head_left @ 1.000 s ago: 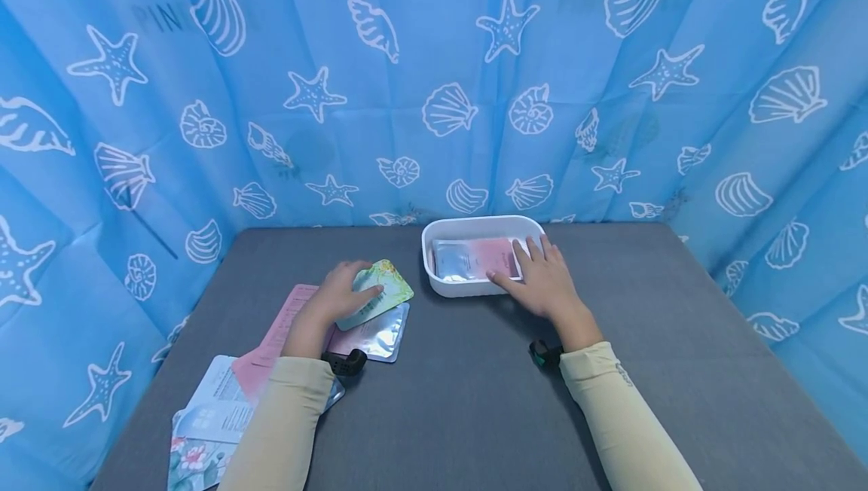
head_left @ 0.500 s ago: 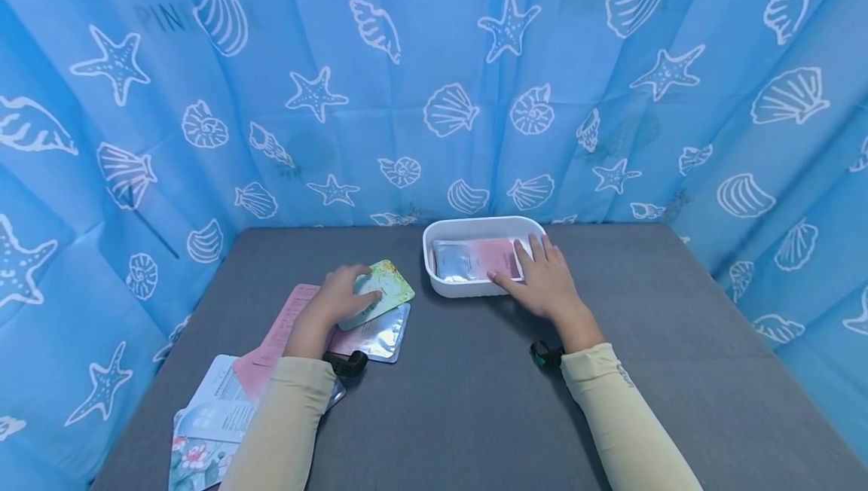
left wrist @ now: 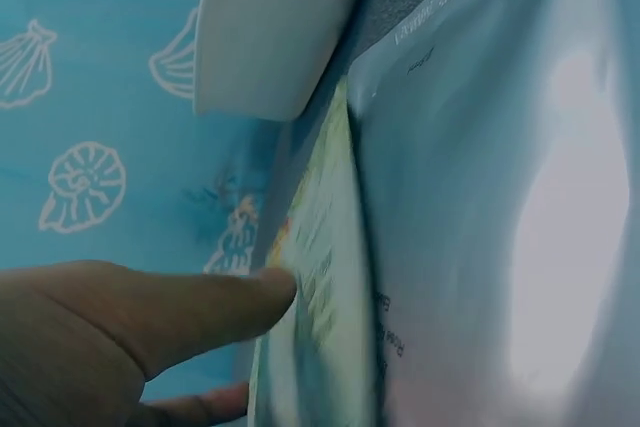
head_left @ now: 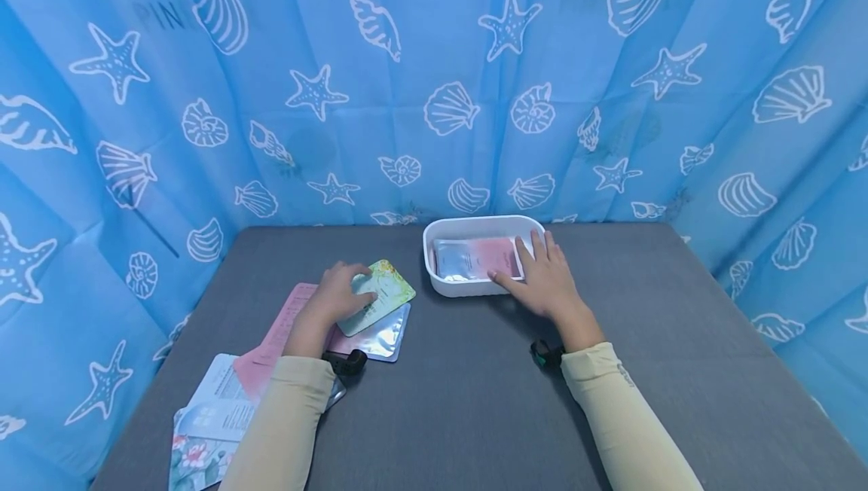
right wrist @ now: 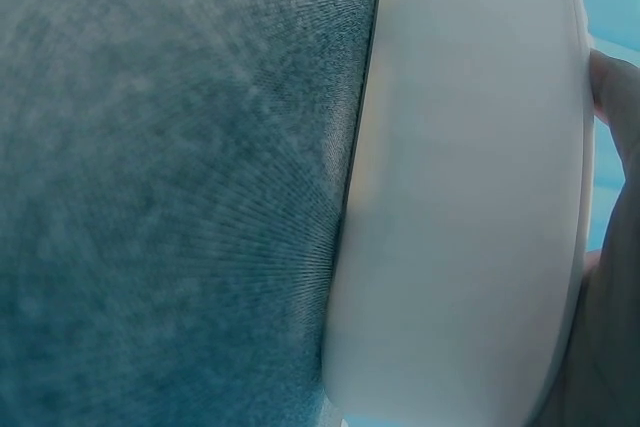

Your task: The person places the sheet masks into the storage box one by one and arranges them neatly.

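My left hand [head_left: 337,293] rests on a green sheet mask packet [head_left: 386,295] with a flowery corner. In the left wrist view its thumb [left wrist: 210,312] touches the top of that packet, and another fingertip shows lower down. Beneath the green packet lies a silver and pink packet [head_left: 383,339]. My right hand [head_left: 545,280] lies over the right end of a white plastic box [head_left: 468,290], fingers spread and thumb over the near rim. Inside the box, a silver and pink packet [head_left: 468,259] lies flat; the hand covers its right part.
To the left, a pink packet [head_left: 274,344], a pale blue one [head_left: 213,393] and a flowered one [head_left: 193,465] overlap, partly under my left sleeve. A blue shell-patterned curtain [head_left: 407,137] hangs behind the grey table [head_left: 461,401].
The left thumb has drawn back slightly, and the green packet has shifted a little. My right hand and the box have barely moved.
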`<state>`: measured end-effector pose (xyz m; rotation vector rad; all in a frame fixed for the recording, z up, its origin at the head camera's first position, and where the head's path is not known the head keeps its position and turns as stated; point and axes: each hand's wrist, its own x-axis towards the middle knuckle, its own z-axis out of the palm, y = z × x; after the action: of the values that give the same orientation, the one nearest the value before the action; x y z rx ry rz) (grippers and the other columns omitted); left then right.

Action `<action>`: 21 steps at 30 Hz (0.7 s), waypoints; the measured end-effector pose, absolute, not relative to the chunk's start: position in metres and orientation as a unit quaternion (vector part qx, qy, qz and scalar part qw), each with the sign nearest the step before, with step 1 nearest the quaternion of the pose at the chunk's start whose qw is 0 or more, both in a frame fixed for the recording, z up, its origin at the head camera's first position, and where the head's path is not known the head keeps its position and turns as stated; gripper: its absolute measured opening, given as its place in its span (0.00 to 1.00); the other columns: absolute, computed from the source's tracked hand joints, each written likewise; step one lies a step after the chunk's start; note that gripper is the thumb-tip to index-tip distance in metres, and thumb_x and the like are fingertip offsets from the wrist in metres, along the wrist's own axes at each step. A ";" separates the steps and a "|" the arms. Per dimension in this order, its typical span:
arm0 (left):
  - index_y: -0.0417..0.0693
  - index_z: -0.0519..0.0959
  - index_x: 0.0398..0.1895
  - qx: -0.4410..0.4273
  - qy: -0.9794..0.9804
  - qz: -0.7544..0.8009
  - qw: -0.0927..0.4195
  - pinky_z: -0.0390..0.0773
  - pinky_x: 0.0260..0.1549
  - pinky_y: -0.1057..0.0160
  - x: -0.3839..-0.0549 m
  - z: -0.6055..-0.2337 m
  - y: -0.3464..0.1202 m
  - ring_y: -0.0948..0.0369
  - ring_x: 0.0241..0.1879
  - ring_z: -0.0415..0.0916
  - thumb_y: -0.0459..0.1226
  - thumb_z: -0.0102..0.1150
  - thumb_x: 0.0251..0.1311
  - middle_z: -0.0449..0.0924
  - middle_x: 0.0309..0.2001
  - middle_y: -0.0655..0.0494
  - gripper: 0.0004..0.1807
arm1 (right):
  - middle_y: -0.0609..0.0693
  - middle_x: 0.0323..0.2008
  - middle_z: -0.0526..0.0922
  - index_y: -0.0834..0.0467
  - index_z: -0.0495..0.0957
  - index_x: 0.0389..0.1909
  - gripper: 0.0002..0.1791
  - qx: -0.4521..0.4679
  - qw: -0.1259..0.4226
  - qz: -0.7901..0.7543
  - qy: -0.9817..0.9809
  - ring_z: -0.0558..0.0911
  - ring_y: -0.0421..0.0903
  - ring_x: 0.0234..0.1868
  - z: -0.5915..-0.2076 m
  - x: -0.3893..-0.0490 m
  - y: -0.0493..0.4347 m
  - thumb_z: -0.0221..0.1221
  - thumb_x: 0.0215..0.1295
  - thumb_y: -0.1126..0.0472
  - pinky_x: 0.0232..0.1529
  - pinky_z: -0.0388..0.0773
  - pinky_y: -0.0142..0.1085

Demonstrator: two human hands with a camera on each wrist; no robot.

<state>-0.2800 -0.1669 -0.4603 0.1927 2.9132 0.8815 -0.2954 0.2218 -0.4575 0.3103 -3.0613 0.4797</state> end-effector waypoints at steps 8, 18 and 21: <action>0.39 0.78 0.69 0.067 0.948 0.309 0.031 0.73 0.67 0.38 -0.282 -0.461 -0.172 0.40 0.66 0.72 0.40 0.67 0.69 0.76 0.64 0.35 0.27 | 0.66 0.86 0.36 0.61 0.44 0.86 0.56 0.101 0.015 0.152 -0.983 0.34 0.70 0.86 -0.459 -0.298 0.223 0.47 0.75 0.26 0.83 0.36 0.66; 0.40 0.83 0.62 0.071 0.950 0.300 0.042 0.73 0.69 0.38 -0.284 -0.461 -0.167 0.38 0.68 0.73 0.41 0.74 0.64 0.77 0.65 0.36 0.25 | 0.66 0.86 0.38 0.60 0.40 0.87 0.58 0.102 0.018 0.148 -0.984 0.35 0.70 0.86 -0.460 -0.299 0.223 0.46 0.74 0.24 0.83 0.38 0.67; 0.40 0.83 0.61 0.069 0.949 0.306 0.038 0.74 0.67 0.39 -0.282 -0.461 -0.167 0.39 0.66 0.74 0.40 0.75 0.63 0.77 0.63 0.36 0.25 | 0.66 0.86 0.38 0.61 0.40 0.86 0.59 0.104 0.023 0.153 -0.982 0.35 0.70 0.86 -0.461 -0.300 0.222 0.46 0.73 0.24 0.83 0.39 0.67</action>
<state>-0.2825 -0.1674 -0.4606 0.2130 2.9097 0.9391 -0.3000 0.2224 -0.4612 0.3227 -3.0415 0.4725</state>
